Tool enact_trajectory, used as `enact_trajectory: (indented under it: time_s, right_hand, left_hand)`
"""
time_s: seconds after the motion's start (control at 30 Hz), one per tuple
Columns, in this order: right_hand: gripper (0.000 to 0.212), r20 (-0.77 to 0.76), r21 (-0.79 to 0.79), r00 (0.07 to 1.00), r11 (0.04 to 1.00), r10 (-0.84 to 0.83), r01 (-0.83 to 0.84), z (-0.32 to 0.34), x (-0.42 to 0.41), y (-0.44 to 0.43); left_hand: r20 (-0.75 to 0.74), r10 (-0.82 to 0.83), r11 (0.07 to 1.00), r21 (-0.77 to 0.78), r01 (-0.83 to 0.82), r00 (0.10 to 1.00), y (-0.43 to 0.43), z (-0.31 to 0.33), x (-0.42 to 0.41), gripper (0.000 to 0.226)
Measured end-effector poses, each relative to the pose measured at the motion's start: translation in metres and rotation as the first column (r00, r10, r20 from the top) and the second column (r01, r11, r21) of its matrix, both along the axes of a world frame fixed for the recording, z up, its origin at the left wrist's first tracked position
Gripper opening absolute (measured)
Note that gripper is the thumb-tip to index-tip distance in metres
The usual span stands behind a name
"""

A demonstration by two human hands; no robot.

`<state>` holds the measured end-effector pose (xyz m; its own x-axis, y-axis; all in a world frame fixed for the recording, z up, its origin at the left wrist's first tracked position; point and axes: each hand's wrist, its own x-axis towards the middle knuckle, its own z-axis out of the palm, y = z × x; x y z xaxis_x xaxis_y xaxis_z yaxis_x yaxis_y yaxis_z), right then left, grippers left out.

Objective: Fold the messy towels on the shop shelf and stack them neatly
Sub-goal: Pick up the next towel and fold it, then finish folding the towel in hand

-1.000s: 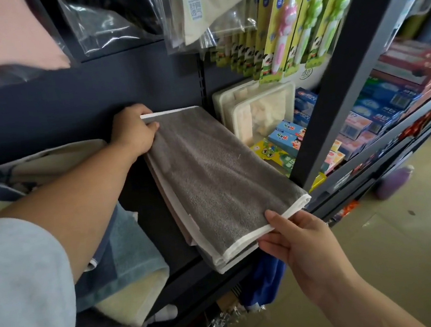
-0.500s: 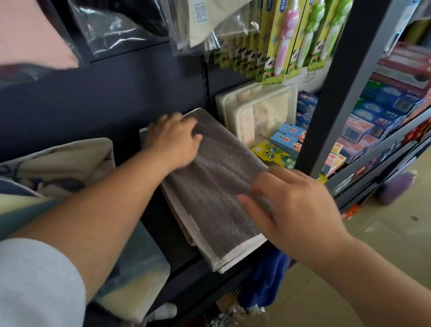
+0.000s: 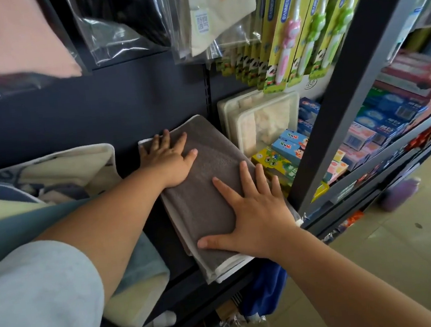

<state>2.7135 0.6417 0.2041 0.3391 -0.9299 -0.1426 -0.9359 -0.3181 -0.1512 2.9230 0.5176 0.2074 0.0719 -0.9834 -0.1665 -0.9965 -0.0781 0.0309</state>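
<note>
On the grey towel [image 3: 206, 191]: we press both palms flat.
Left hand [image 3: 167, 159]: grip spread, fingers straight, at the far end.
Right hand [image 3: 254, 212]: grip spread, at the near end.
Towel place: folded on the shelf [image 3: 163, 238], beside a clear box [image 3: 260, 124].
Left side: messy towels [image 3: 50, 175] heaped.

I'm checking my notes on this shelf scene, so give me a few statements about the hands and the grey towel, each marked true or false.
1. Both the left hand and the right hand press flat on the grey towel. True.
2. The grey towel lies crumpled in a heap. False: it is folded flat on the shelf.
3. A clear plastic box stands right of the grey towel. True.
4. The toothbrush packs lie on the floor. False: they hang above the clear plastic box.
</note>
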Motion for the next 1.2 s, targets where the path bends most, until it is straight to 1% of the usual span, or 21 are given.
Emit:
enact_trajectory:
  time_s: [0.1, 0.17, 0.27, 0.3, 0.33, 0.4, 0.43, 0.5, 0.57, 0.63, 0.7, 0.77, 0.83, 0.9, 0.97, 1.03, 1.1, 1.13, 1.2]
  right_hand:
    - [0.126, 0.022, -0.016, 1.0, 1.0, 0.019, -0.018, -0.001, -0.004, 0.001]
    - [0.126, 0.033, -0.02, 0.999, 0.999, 0.035, -0.035, 0.001, -0.006, 0.0]
    - [0.122, 0.043, -0.028, 0.997, 0.997, 0.069, -0.067, 0.005, -0.005, -0.002]
    - [0.118, 0.042, -0.038, 0.995, 0.995, 0.094, -0.092, 0.008, -0.005, -0.003]
    - [0.111, 0.046, -0.067, 0.99, 0.99, 0.13, -0.127, 0.01, -0.004, -0.003]
    - [0.091, 0.093, -0.182, 0.97, 0.962, 0.223, -0.203, 0.014, -0.003, -0.003]
    - [0.081, 0.145, -0.238, 0.952, 0.943, 0.271, -0.232, 0.016, 0.0, -0.002]
    - [0.066, 0.27, -0.291, 0.897, 0.918, 0.35, -0.271, 0.019, 0.007, -0.002]
    - [0.06, 0.354, -0.295, 0.836, 0.899, 0.418, -0.324, 0.023, 0.018, -0.001]
    - [0.058, 0.381, -0.288, 0.78, 0.865, 0.496, -0.41, 0.027, 0.031, 0.002]
    - [0.057, 0.387, -0.278, 0.73, 0.826, 0.564, -0.491, 0.028, 0.044, 0.007]
    - [0.055, 0.41, -0.263, 0.68, 0.792, 0.608, -0.551, 0.026, 0.057, 0.014]
    - [0.055, 0.462, -0.263, 0.629, 0.774, 0.626, -0.577, 0.024, 0.071, 0.022]
    - [0.054, 0.524, -0.247, 0.601, 0.784, 0.603, -0.57, 0.027, 0.086, 0.028]
    - [0.056, 0.535, -0.224, 0.615, 0.799, 0.579, -0.558, 0.034, 0.101, 0.03]
    - [0.056, 0.511, -0.207, 0.653, 0.817, 0.559, -0.538, 0.039, 0.113, 0.032]
    - [0.052, 0.493, -0.215, 0.683, 0.836, 0.54, -0.505, 0.04, 0.121, 0.034]
    - [0.049, 0.481, -0.218, 0.7, 0.845, 0.528, -0.488, 0.04, 0.124, 0.036]
    - [0.034, 0.456, -0.215, 0.735, 0.864, 0.502, -0.456, 0.035, 0.13, 0.038]
  left_hand:
    - [0.006, 0.009, 1.0, 0.008, -0.009, 1.0, 0.006, 0.009, -0.004, 0.07]
    - [-0.031, 0.004, 1.0, -0.022, -0.004, 0.999, 0.019, 0.023, -0.009, 0.074]
    - [-0.08, -0.023, 0.986, -0.165, 0.009, 0.997, 0.054, 0.053, -0.016, 0.069]
    - [-0.069, -0.015, 0.971, -0.24, -0.002, 0.998, 0.069, 0.062, -0.015, 0.065]
    - [-0.025, 0.009, 0.947, -0.32, -0.017, 1.0, 0.085, 0.069, -0.012, 0.062]
    - [0.088, 0.135, 0.894, -0.44, -0.083, 0.987, 0.119, 0.08, 0.002, 0.06]
    - [0.117, 0.213, 0.869, -0.477, -0.133, 0.97, 0.137, 0.083, 0.01, 0.059]
    - [0.133, 0.33, 0.809, -0.55, -0.207, 0.935, 0.175, 0.082, 0.027, 0.057]
    - [0.148, 0.415, 0.729, -0.645, -0.231, 0.898, 0.215, 0.078, 0.04, 0.054]
    - [0.144, 0.488, 0.656, -0.711, -0.253, 0.861, 0.254, 0.07, 0.049, 0.051]
    - [0.152, 0.549, 0.624, -0.728, -0.283, 0.822, 0.289, 0.056, 0.055, 0.055]
    - [0.18, 0.59, 0.638, -0.702, -0.317, 0.787, 0.317, 0.043, 0.06, 0.064]
    - [0.18, 0.619, 0.671, -0.627, -0.396, 0.764, 0.336, 0.034, 0.068, 0.074]
    - [0.172, 0.646, 0.697, -0.53, -0.483, 0.744, 0.348, 0.031, 0.081, 0.076]
    - [0.149, 0.667, 0.701, -0.459, -0.546, 0.73, 0.357, 0.03, 0.094, 0.072]
    - [0.099, 0.642, 0.711, -0.448, -0.542, 0.76, 0.363, 0.029, 0.104, 0.064]
    - [0.045, 0.576, 0.714, -0.514, -0.476, 0.816, 0.369, 0.028, 0.109, 0.051]
    - [0.035, 0.537, 0.706, -0.565, -0.427, 0.843, 0.372, 0.027, 0.111, 0.041]
    - [0.046, 0.481, 0.696, -0.627, -0.35, 0.876, 0.38, 0.025, 0.115, 0.024]
